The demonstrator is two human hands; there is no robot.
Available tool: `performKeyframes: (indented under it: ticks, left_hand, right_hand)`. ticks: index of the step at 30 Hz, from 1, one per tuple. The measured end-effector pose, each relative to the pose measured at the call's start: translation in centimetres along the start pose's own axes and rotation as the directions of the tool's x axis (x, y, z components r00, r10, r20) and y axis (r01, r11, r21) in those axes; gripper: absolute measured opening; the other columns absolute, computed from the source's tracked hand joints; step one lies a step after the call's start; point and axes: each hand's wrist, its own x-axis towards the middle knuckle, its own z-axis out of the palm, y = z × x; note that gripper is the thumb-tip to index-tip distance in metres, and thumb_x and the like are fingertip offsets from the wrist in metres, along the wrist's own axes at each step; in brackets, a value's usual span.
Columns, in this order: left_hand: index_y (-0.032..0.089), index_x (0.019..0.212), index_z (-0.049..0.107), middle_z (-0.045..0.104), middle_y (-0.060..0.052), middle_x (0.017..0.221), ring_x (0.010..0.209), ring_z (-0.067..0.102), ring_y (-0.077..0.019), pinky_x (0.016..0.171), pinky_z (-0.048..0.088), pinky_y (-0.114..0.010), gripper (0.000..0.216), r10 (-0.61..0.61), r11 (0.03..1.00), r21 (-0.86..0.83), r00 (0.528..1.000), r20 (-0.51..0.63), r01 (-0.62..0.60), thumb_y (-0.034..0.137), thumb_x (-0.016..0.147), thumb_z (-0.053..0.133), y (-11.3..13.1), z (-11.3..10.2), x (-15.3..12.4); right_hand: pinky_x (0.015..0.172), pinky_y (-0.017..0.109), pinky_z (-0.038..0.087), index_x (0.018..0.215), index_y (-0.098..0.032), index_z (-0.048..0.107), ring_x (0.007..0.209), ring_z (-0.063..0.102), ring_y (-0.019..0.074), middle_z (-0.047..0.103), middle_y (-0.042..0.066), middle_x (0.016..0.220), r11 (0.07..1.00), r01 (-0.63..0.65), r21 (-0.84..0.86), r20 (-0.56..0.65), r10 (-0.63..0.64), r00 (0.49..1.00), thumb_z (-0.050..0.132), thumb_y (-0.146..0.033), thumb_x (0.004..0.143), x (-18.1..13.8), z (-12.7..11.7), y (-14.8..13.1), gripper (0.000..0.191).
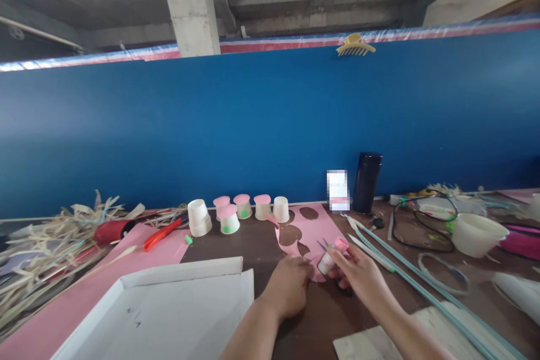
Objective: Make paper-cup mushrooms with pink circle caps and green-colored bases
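My right hand (356, 270) is closed around a small white bottle (326, 263) with a pink cap (341, 244). Grey scissor blades (322, 245) poke out beside the bottle, and a dark handle shows below my fingers, so the scissors seem to be in the same hand. My left hand (291, 284) has its fingers curled at a piece of pink paper (317, 274); its fingertips are partly hidden. Just beyond lies a pink sheet (318, 225) with round holes cut from it. Several white paper cups (230, 224) stand upside down behind, most topped with pink discs.
A white box lid (189, 309) lies front left, near red-handled pliers (162, 234) and a heap of pale strips (63, 236). On the right are a black flask (367, 183), long pale-blue tubes (422, 275), a black cable (394, 230) and a white cup (476, 234). A blue partition (253, 124) closes the back.
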Motion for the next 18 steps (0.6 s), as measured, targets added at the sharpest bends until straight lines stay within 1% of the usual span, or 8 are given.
performKeyframes:
  ticks: [2, 5, 7, 9, 11, 14, 18]
  left_hand:
    - [0.017, 0.095, 0.064, 0.065, -0.009, 0.106, 0.1, 0.056, -0.0206, 0.091, 0.042, -0.034, 0.028, -0.003, 1.0, -0.008, 1.0, -0.015, 0.003, 0.011, 0.084, 0.039, -0.1, 0.1, 0.1]
    - [0.017, 0.095, 0.064, 0.064, -0.009, 0.111, 0.102, 0.056, -0.02, 0.092, 0.041, -0.033, 0.027, -0.004, 0.999, -0.036, 0.999, -0.04, 0.002, 0.011, 0.084, 0.039, -0.2, 0.1, 0.2]
    - [0.017, 0.095, 0.064, 0.064, -0.008, 0.109, 0.099, 0.056, -0.0197, 0.091, 0.042, -0.033, 0.026, 0.001, 0.999, -0.053, 0.999, -0.046, -0.003, 0.012, 0.084, 0.04, -0.2, 0.1, 0.2]
    - [0.017, 0.096, 0.063, 0.065, -0.008, 0.105, 0.096, 0.057, -0.0195, 0.088, 0.043, -0.032, 0.026, 0.008, 0.998, -0.067, 0.999, -0.048, -0.012, 0.011, 0.084, 0.041, -0.2, 0.1, 0.3]
    - [0.017, 0.097, 0.063, 0.066, -0.008, 0.101, 0.093, 0.057, -0.0196, 0.085, 0.044, -0.031, 0.027, 0.013, 0.997, -0.073, 0.998, -0.055, -0.017, 0.011, 0.083, 0.041, -0.3, 0.1, 0.4]
    - [0.016, 0.094, 0.063, 0.066, -0.007, 0.098, 0.09, 0.058, -0.0195, 0.083, 0.045, -0.031, 0.026, 0.009, 0.997, -0.078, 0.998, -0.065, -0.014, 0.01, 0.083, 0.041, -0.3, 0.2, 0.3]
    - [0.017, 0.093, 0.063, 0.066, -0.006, 0.098, 0.09, 0.058, -0.0187, 0.084, 0.045, -0.03, 0.028, 0.013, 0.993, -0.118, 0.997, -0.072, -0.021, 0.008, 0.082, 0.04, -0.3, 0.1, 0.3]
  right_hand:
    - [0.038, 0.02, 0.042, 0.092, -0.02, 0.057, 0.054, 0.063, 0.0158, 0.065, -0.001, 0.061, 0.997, 0.041, -0.062, 0.0, -0.041, 0.999, 0.062, -0.054, 0.07, -0.2, 0.1, -0.1, 0.041]
    - [0.043, 0.021, 0.044, 0.092, -0.021, 0.057, 0.054, 0.061, 0.0151, 0.063, -0.001, 0.06, 0.979, 0.132, -0.156, 0.032, -0.129, 0.991, 0.058, -0.055, 0.074, -0.6, 0.2, 0.0, 0.038]
    - [0.048, 0.023, 0.045, 0.089, -0.022, 0.058, 0.054, 0.059, 0.0148, 0.063, -0.002, 0.061, 0.951, 0.206, -0.23, 0.058, -0.198, 0.978, 0.056, -0.054, 0.076, -0.8, 0.2, 0.1, 0.035]
    - [0.05, 0.024, 0.044, 0.086, -0.022, 0.058, 0.052, 0.057, 0.0147, 0.062, -0.002, 0.059, 0.917, 0.252, -0.31, 0.073, -0.241, 0.968, 0.054, -0.055, 0.077, -0.9, 0.2, 0.2, 0.034]
    - [0.052, 0.024, 0.042, 0.086, -0.023, 0.059, 0.053, 0.057, 0.0154, 0.062, -0.002, 0.06, 0.885, 0.276, -0.374, 0.08, -0.266, 0.961, 0.054, -0.054, 0.078, -1.0, 0.2, 0.2, 0.033]
    - [0.053, 0.024, 0.04, 0.088, -0.023, 0.058, 0.058, 0.059, 0.0172, 0.063, -0.001, 0.062, 0.847, 0.299, -0.439, 0.089, -0.29, 0.953, 0.052, -0.054, 0.079, -1.1, 0.2, 0.0, 0.032]
    - [0.053, 0.025, 0.038, 0.084, -0.024, 0.057, 0.057, 0.061, 0.0189, 0.063, -0.001, 0.059, 0.802, 0.302, -0.515, 0.104, -0.291, 0.951, 0.052, -0.053, 0.08, -1.2, 0.3, -0.2, 0.029]
